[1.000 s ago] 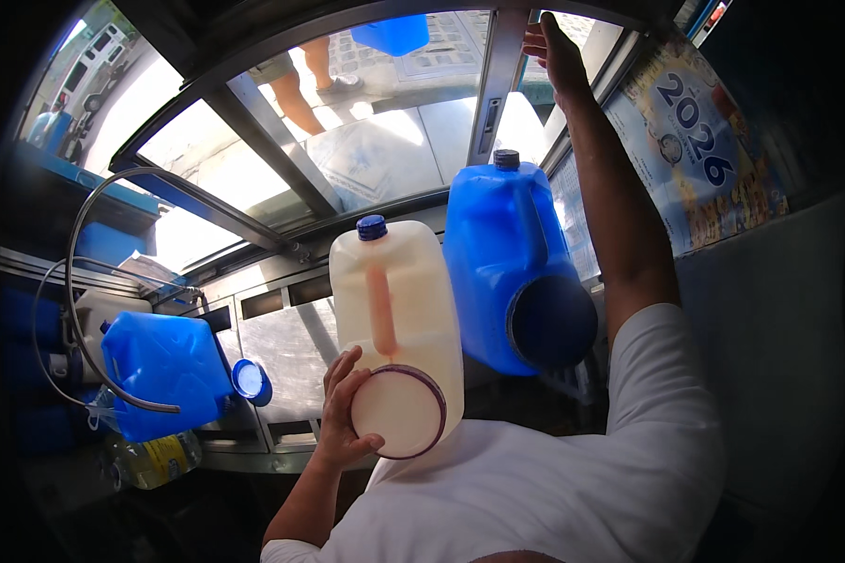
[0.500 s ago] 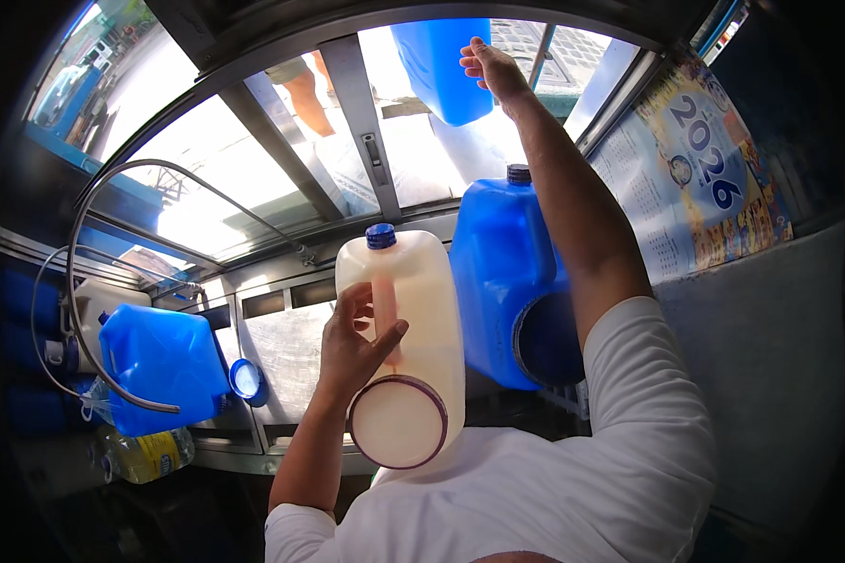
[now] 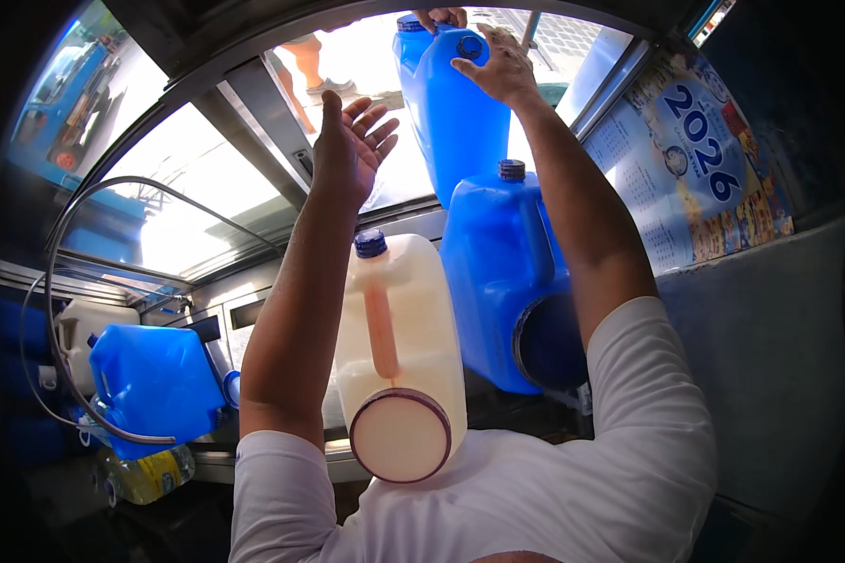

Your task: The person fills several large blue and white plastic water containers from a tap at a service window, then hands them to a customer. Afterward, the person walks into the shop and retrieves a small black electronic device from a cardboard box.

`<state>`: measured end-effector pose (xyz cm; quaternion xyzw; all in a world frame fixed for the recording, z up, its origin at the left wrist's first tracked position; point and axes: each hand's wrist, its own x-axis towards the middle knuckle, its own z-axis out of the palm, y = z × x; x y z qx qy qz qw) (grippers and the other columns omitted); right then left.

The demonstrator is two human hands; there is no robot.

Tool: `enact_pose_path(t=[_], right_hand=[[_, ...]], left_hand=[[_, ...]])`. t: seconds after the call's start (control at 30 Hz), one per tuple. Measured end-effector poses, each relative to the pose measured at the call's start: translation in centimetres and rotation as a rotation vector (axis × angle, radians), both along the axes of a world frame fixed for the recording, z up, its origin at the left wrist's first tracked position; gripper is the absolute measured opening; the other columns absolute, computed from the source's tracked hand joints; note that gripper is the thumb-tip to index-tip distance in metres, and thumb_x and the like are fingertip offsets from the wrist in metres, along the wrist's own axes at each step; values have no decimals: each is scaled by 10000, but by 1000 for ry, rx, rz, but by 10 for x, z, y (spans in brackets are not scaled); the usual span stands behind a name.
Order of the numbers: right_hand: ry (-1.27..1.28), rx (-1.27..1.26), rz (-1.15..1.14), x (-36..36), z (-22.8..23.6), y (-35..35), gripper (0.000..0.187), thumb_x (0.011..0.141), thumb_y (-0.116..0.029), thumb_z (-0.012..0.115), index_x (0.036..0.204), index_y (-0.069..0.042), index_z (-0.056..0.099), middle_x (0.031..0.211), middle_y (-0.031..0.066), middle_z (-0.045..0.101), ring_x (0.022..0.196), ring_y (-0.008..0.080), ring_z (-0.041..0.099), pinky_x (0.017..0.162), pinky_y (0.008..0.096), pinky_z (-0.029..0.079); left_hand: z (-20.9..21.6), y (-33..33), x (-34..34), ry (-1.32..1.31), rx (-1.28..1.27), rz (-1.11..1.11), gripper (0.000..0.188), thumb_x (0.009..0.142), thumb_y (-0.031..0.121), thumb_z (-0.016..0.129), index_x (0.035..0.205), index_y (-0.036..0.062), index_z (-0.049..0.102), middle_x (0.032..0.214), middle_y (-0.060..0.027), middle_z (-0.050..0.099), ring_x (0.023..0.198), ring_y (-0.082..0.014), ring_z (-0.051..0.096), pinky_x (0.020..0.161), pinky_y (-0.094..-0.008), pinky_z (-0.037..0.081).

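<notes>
A tall blue water jug (image 3: pixel 460 122) is in the window opening, and another person's hand (image 3: pixel 438 17) is on its top. My right hand (image 3: pixel 499 70) is open with fingers spread at the jug's upper right side; I cannot tell how firmly it touches. Left of that jug, my left hand (image 3: pixel 352 145) is raised, open and holding nothing, palm toward the jug. Below my hands stands a cream-white jug (image 3: pixel 418 319) with a dark blue cap (image 3: pixel 370 244), a reddish handle and a large round lid facing me. Beside it, partly behind my right arm, is another blue jug (image 3: pixel 483 272).
At the left a blue jug (image 3: pixel 155 380) lies by a grey hose (image 3: pixel 113 427) and a clear bottle with a yellow label (image 3: pixel 160 474). A metal window frame (image 3: pixel 282 122) borders the opening. A calendar poster (image 3: pixel 699 159) hangs on the right wall.
My left hand has let go of the cream-white jug's handle and risen to the window. The window jug has turned, showing its caps, and another person's hand now appears on it.
</notes>
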<state>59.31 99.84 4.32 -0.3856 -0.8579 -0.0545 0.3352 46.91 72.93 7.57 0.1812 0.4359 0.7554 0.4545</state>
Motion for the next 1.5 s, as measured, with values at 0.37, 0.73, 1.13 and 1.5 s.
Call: enact_pose_path(t=[0.37, 0.73, 1.13, 1.5], right_hand=[[-318, -253, 171, -5, -20, -46, 1141, 589, -702, 795, 1528, -252, 327, 1302, 203, 579, 1201, 363, 594, 986, 475, 517], [-333, -706, 327, -33, 14, -84, 1001, 725, -733, 706, 1467, -130, 410, 1384, 219, 537, 1227, 397, 569, 937, 488, 522], [1263, -1396, 141, -68, -38, -104, 234, 874, -172, 734, 1044, -63, 617, 904, 117, 662, 755, 256, 644, 711, 432, 561], [1451, -1725, 531, -45, -42, -85, 230, 930, -180, 616, 1094, -21, 601, 1047, 145, 672, 963, 279, 663, 914, 422, 550]], left_hand=[[-9, 73, -46, -343, 297, 29, 841, 982, 677, 278, 1464, -12, 263, 1457, -290, 311, 1367, -432, 372, 1144, -524, 345], [-11, 23, -48, -385, 281, -45, 955, 894, 774, 360, 1371, -51, 421, 1265, -268, 504, 1207, -373, 538, 1038, -462, 472], [-23, -153, -21, -140, 321, -228, 510, 839, -65, 465, 1349, -37, 486, 1380, -279, 484, 1305, -380, 484, 1135, -453, 415], [-177, -602, 112, -434, -391, 342, 266, 865, -28, 463, 1078, 65, 594, 1027, -98, 657, 853, -190, 656, 778, -319, 557]])
